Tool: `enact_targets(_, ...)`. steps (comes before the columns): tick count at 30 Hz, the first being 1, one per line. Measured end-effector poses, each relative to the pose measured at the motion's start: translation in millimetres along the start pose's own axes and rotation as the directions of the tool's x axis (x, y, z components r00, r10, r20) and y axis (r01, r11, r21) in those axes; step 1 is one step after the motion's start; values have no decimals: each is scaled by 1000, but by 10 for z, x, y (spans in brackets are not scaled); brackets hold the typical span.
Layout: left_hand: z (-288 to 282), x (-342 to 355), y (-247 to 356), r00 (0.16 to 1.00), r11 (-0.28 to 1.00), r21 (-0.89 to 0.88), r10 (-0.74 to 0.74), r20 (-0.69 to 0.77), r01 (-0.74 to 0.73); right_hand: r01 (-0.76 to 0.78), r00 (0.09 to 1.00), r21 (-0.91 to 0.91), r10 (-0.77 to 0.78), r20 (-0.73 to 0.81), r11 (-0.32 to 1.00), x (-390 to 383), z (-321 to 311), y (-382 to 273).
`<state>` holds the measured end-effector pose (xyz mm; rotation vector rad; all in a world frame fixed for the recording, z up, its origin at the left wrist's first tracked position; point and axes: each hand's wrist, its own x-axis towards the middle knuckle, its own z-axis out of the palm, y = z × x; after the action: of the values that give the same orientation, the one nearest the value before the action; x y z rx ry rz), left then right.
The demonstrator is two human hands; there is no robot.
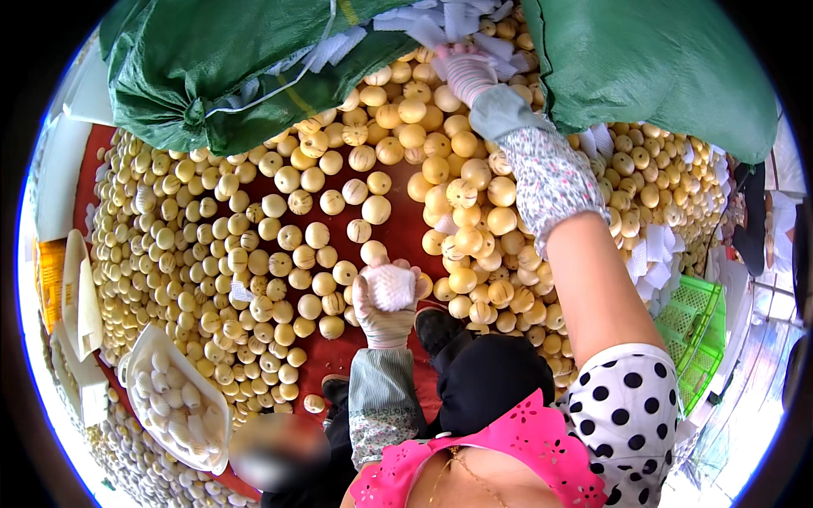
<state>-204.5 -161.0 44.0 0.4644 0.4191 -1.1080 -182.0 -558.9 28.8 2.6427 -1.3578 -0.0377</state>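
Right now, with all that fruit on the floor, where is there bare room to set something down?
The bare red mat shows in a strip from the middle down to the left hand, which holds a netted fruit, and around the black shoe. It is crowded elsewhere: the loose yellow fruit lies thick at left, and piles up by the right hand under the green sacks.

We have one view only, from the left of two fisheye cameras worn on our head, so no second view overlaps it. It looks steeply down over our chest at a red floor [398, 229] covered with round yellow fruits [279, 237]. Our own forearms enter from the lower edge, close to the lens. Green sacks [212, 59] fill the upper rim, a green crate [699, 326] the right, and straight edges bend toward the dark circular border.
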Motion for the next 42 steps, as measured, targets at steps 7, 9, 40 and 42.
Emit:
enact_targets(7, -373, 67, 123, 996, 999, -37, -29, -83, 26, 222, 966, 11, -218, -139, 975, -226, 127, 11)
enact_targets(9, -396, 74, 100, 992, 999, -29, -45, -120, 42, 191, 968, 105, -170, -184, 976, -128, 219, 104)
enact_targets(40, 39, -24, 85, 993, 933, 350, 46, 113, -83, -424, 809, 906, -450, 379, 1, -2792, -673, -640)
enact_targets(42, -98, 23, 149, 997, 908, 418, 1, 77, -33, -313, 884, 947, -385, 265, -67, -2879, -570, -689)
